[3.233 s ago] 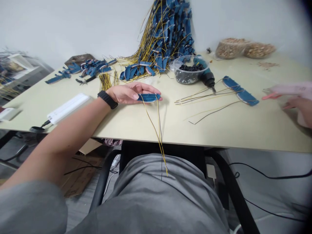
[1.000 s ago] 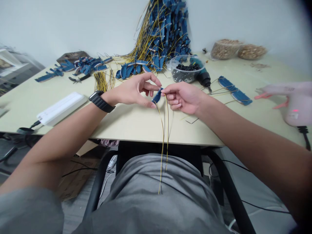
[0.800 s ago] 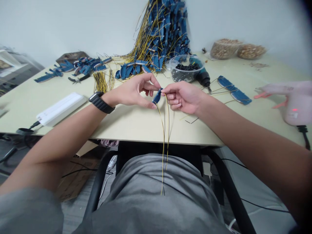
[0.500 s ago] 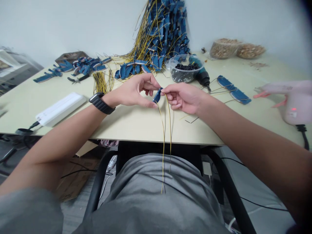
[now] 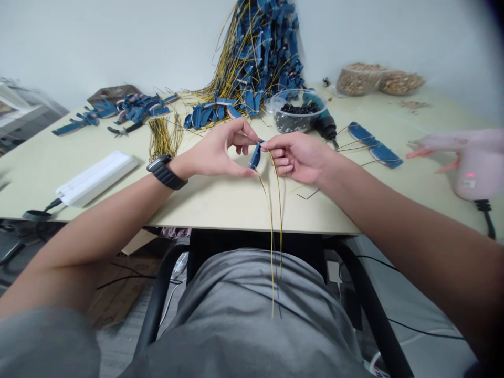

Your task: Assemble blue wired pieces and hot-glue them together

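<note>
A small curved blue piece (image 5: 255, 156) with thin yellow and black wires (image 5: 271, 226) is held up over the table's near half. My left hand (image 5: 226, 147) grips it at both ends, index finger at the top and thumb at the bottom. At its upper end, my right hand (image 5: 301, 156) pinches with thumb and index finger, where one pair of wires comes out. Another pair leaves the lower end by my left thumb. The wires hang past the table edge in front of the grey clothing. What exactly lies between the right fingertips is hidden.
Behind are a tall heap of wired blue pieces (image 5: 268, 52), a tub of black parts (image 5: 297, 118) and a drill (image 5: 326, 123). At right lie a joined blue strip (image 5: 374, 144) and a pink glue gun (image 5: 468, 152). Left: a wire bundle (image 5: 160, 139), cutters (image 5: 124, 129), a white box (image 5: 96, 177).
The blue piece has turned slightly more upright between my fingers. Its hanging wires have swung a little to the right. Both hands keep their hold.
</note>
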{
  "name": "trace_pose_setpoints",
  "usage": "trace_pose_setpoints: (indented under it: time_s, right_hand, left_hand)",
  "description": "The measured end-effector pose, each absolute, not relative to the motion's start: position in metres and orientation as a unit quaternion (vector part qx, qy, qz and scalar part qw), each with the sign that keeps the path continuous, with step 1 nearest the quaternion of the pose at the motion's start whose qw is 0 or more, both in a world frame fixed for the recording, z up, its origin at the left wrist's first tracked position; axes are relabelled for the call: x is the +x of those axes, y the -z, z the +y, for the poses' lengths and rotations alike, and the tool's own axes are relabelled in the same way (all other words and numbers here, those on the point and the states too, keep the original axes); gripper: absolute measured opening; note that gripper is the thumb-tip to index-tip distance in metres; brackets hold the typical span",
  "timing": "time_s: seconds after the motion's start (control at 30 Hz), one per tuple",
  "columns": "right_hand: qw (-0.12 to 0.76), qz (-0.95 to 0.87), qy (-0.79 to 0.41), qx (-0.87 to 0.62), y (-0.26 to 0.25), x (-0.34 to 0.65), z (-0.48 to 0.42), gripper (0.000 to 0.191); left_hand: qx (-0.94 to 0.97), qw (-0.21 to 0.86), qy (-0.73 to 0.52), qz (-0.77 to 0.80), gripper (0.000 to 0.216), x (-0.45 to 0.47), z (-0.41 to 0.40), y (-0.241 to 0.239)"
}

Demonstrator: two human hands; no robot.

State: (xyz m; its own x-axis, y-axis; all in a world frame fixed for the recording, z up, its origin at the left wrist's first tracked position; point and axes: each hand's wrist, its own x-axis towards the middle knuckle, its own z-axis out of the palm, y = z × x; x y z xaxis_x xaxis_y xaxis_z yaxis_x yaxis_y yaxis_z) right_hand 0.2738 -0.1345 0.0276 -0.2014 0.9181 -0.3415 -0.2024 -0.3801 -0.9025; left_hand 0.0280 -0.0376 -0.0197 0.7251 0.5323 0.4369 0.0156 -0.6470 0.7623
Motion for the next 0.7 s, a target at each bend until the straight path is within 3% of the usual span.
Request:
trace_pose_setpoints:
  time_s: [0.4, 0.7]
  right_hand:
    - [0.462, -0.387, -0.621, -0.501, -0.023, 0.267, -0.143, 0.047]
    - [0.423, -0.371, -0.673, -0.480, -0.028, 0.271, -0.139, 0.043]
  left_hand:
    - [0.843, 0.382, -0.339, 0.168, 0.097, 0.029, -0.038, 0.018]
    - [0.851, 0.359, -0.338, 0.182, 0.098, 0.030, -0.048, 0.015]
